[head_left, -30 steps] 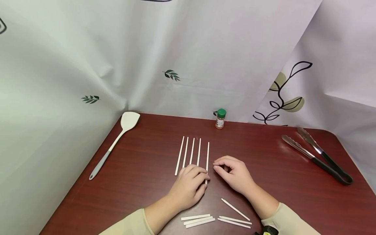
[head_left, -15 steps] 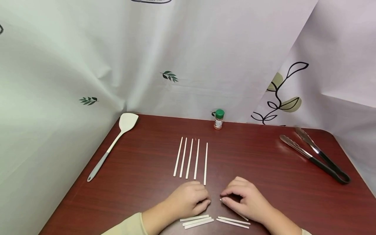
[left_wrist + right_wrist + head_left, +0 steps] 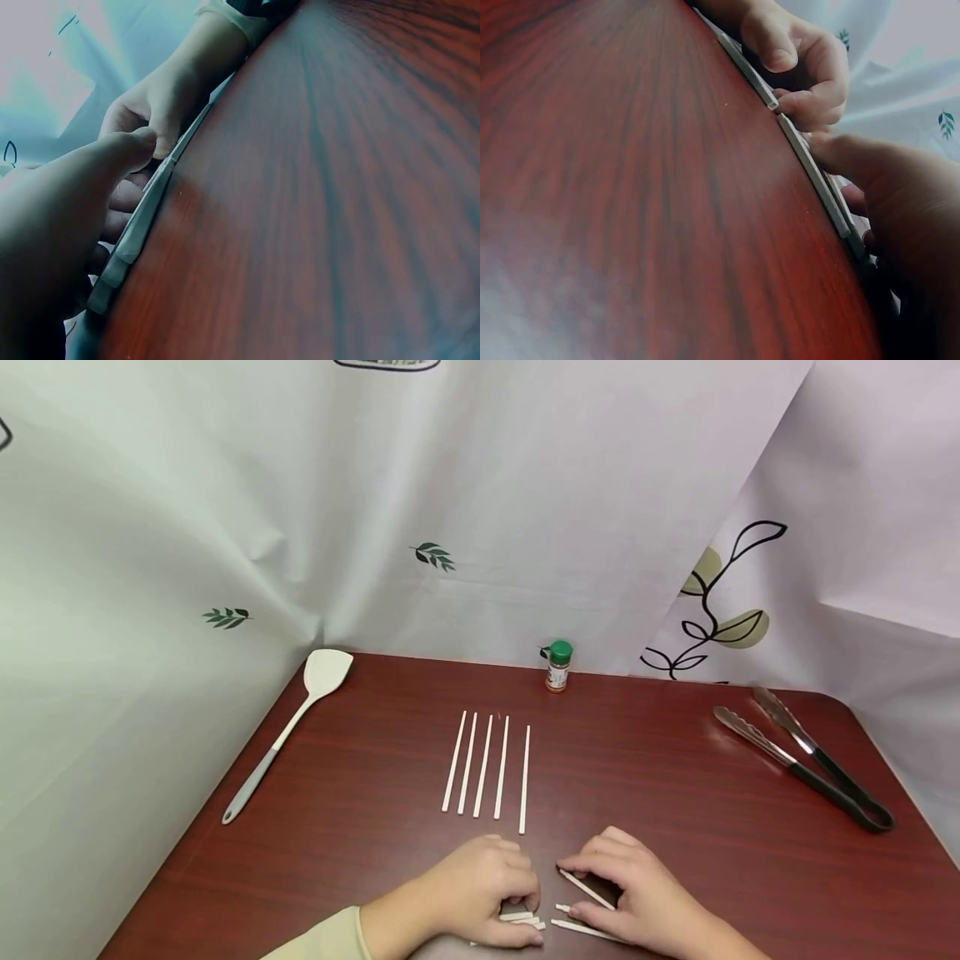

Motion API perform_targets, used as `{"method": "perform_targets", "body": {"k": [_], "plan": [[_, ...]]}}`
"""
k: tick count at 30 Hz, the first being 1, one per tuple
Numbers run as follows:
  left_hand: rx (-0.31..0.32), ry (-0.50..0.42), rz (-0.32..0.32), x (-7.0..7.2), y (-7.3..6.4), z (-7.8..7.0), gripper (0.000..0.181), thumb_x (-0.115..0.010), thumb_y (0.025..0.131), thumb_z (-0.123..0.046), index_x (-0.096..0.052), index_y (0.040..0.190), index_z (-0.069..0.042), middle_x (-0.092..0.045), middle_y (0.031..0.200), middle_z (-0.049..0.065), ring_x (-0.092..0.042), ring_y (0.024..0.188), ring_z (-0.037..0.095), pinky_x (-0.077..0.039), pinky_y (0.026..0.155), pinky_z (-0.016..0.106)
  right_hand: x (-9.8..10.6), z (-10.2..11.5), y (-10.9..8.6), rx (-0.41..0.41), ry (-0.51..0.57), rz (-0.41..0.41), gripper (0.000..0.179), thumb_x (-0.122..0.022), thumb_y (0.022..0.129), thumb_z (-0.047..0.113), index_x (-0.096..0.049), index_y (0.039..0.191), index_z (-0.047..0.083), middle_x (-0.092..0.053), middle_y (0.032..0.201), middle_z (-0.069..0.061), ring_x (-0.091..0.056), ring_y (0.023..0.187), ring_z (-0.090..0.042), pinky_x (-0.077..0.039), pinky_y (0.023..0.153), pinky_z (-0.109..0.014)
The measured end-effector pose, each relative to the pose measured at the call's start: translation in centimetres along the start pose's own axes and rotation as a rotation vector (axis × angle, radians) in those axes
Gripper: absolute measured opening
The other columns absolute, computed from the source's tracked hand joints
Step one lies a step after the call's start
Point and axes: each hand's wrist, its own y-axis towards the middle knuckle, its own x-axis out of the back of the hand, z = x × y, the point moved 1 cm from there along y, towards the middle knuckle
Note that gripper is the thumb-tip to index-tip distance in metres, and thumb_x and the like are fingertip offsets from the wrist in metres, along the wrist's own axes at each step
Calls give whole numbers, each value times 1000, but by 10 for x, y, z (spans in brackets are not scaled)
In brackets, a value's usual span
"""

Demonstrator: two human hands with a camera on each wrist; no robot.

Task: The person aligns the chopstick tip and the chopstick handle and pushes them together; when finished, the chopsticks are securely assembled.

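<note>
My left hand arches over several short white stick pieces, its thumb and fingers apart on either side of them. In the right wrist view, the near end of one left piece looks hollow. Across a small gap, my right hand is spread over other short stick pieces with narrower tips. The right fingertips are by the tip of the upper piece, and the thumb lies against a lower one. Beyond both hands, several long white sticks lie side by side. The palms hide part of the short pieces.
A white spatula with a grey handle lies at the left table edge. At the back stands a green-capped spice jar. Metal tongs with black handles lie spread at the right. A white patterned curtain hangs behind the table.
Both hands have come back toward the near edge, from beside the long sticks to the short pieces. The right hand has shifted the angled piece slightly toward the others.
</note>
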Motion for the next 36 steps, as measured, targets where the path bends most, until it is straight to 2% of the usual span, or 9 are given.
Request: {"method": "perform_targets", "body": {"k": [3,8,13,17,20,23,28,31,36], "plan": [[14,-22,28,-1,0,-1,28,-84,84,-52,-65,82,-31,-47,73,-21,-37,71,-5,-31,67,13,-1,-1,-1,-8,5,-4,48,-96,75,19,-77,119,21,-69,107,15,-57,96,-3,-43,85,-16],[84,-89,78,-2,1,-3,25,-87,82,-42,-66,83,-29,-47,71,-20,-37,71,-5,-29,67,15,-1,0,0,-48,9,-37,44,-95,75,11,-78,113,22,-67,103,15,-56,92,-3,-42,82,-14],[90,-34,135,2,3,-8,26,-88,81,-43,-66,86,-30,-42,71,-24,-32,72,-9,-29,70,12,-2,8,0,-152,-39,-38,39,-95,74,11,-81,107,26,-63,98,19,-52,89,1,-41,78,-12],[91,-31,162,6,5,-8,29,-85,87,-46,-65,92,-26,-45,75,-22,-34,73,-9,-36,76,13,-2,12,0,-203,-74,-46,36,-94,74,11,-82,101,30,-61,95,21,-51,89,2,-41,77,-13],[84,-23,176,13,3,-6,27,-83,89,-44,-63,91,-25,-45,77,-21,-35,72,-8,-42,78,16,-4,12,1,-198,-71,-57,35,-94,74,10,-83,100,31,-61,95,22,-51,89,2,-41,77,-14],[82,-4,207,21,-1,-2,28,-84,82,-38,-60,86,-26,-44,76,-20,-35,72,-6,-42,74,19,-6,10,3,-174,-62,-60,30,-93,78,13,-82,99,32,-61,95,23,-50,89,3,-40,77,-13],[98,26,268,27,-2,0,28,-86,76,-36,-59,80,-27,-44,75,-21,-39,73,-3,-37,70,18,-8,7,5,-121,-69,-71,10,-84,93,23,-79,97,30,-63,97,22,-52,91,1,-41,81,-15],[113,65,292,27,0,-4,29,-85,75,-37,-57,76,-28,-41,72,-21,-39,71,-2,-34,66,17,-8,8,6,-138,-53,-64,4,-79,99,26,-76,99,28,-66,99,22,-56,92,1,-40,85,-18],[182,135,331,30,5,-15,30,-86,72,-38,-57,73,-29,-43,71,-21,-42,69,-2,-37,63,16,-5,10,7,-167,-13,-69,20,-82,93,12,-74,103,28,-69,101,22,-62,91,0,-42,89,-21]]}}
